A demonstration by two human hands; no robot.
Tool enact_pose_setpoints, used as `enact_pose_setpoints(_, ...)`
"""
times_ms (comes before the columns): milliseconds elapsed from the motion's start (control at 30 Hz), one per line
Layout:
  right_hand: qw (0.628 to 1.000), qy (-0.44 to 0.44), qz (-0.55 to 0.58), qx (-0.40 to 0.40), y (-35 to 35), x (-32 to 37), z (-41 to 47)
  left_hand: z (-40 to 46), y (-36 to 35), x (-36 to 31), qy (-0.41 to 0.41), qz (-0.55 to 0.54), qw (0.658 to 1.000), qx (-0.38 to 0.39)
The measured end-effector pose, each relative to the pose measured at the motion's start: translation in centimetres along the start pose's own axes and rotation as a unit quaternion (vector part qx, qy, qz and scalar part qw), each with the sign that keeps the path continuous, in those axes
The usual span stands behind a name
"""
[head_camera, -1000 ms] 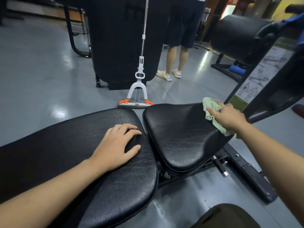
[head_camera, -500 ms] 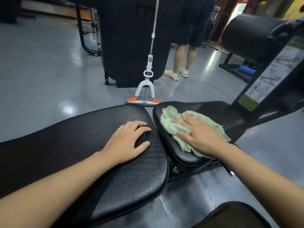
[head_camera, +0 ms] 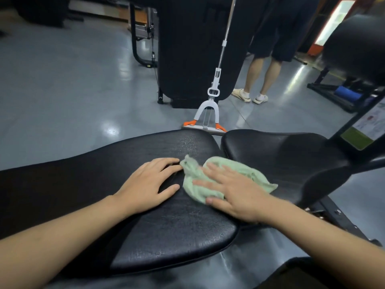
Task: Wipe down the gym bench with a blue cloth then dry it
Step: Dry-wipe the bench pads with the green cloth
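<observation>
1. Cloth (head_camera: 210, 180): a pale green one, bunched, lying on the right end of the long back pad (head_camera: 145, 236) of the gym bench, with its far edge reaching over the gap toward the seat pad (head_camera: 281, 155).
2. Right hand (head_camera: 231, 192) presses flat on top of the cloth, fingers (head_camera: 214, 167) straight and spread, gripping nothing.
3. Left hand (head_camera: 148, 184) rests palm-down on the back pad just beside the cloth, its fingertips nearly touching the cloth's edge; its fingers are relaxed and uncurled, seemingly steadying the body.
4. Step in hand, as I judge it: a wiping pass. The task names a blue cloth and this one looks green, so it may be the drying stage; the pictures do not settle that.
5. Next move likely calls for sliding the cloth leftward along the long pad under even pressure, which means lifting or shifting the left hand out of its path.
6. Beyond the bench, a mop (head_camera: 206, 124) stands on the floor (head_camera: 62, 90), and a person's legs (head_camera: 262, 76) are farther back.
</observation>
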State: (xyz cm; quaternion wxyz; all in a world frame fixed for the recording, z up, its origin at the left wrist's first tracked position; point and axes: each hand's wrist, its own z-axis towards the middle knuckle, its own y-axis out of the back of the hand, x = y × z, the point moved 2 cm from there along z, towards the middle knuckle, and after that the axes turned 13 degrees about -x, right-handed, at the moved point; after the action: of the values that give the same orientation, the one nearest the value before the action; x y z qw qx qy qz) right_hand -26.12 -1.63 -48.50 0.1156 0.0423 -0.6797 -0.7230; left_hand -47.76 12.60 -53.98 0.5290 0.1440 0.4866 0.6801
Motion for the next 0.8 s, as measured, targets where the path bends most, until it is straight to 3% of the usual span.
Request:
enact_pose_setpoints(100, 0.997, 0.073, 0.029, 0.008, -1.0, 2.2, -1.5, -0.9, 0.4, 0.7, 0.005, 0.001, 1.000, -0.005)
enact_pose_setpoints(267, 0.994, 0.107, 0.015, 0.032, -0.5, 1.5, -0.6, -1.7, 0.7, 1.7, 0.014, 0.005, 1.000, -0.009)
enact_pose_setpoints(633, 0.996, -0.064, -0.061, -0.019, -0.9, -4.3, 11.6, -1.8, 0.7, 1.9, 0.038, -0.010, 0.999, -0.015)
enact_pose_setpoints(800, 0.994, -0.077, -0.076, -0.013, -1.1, -3.6, 11.0, -1.9, 0.8, 1.9, 0.036, -0.009, 0.999, -0.015)
